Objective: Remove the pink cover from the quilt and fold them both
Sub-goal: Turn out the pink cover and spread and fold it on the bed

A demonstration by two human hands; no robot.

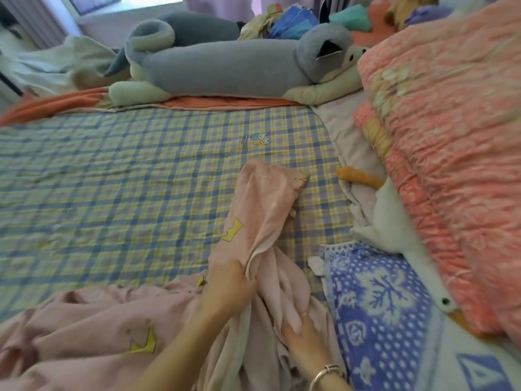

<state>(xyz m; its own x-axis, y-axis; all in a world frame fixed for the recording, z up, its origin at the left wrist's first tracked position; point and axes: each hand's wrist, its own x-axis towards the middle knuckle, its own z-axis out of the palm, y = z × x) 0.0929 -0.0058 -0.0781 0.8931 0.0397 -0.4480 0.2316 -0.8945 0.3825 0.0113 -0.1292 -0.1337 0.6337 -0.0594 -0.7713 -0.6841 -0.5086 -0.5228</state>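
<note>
The pink cover [93, 328], printed with yellow crowns, lies bunched across the near edge of the bed. A long fold of it stretches away to a corner [270, 190] on the checked sheet. My left hand [225, 289] grips the cover's edge where that fold begins. Just below and to the right, my right hand [303, 337], with a silver bracelet on the wrist, holds a bunch of the pale pink cloth inside. I cannot tell the quilt apart from the cover in the heap.
A blue and yellow checked sheet [127, 170] covers the bed. A long grey plush animal [225, 69] lies along the far side. A folded coral quilt [451, 136], a white goose toy [400, 230] and a blue patterned towel [375, 300] sit at the right.
</note>
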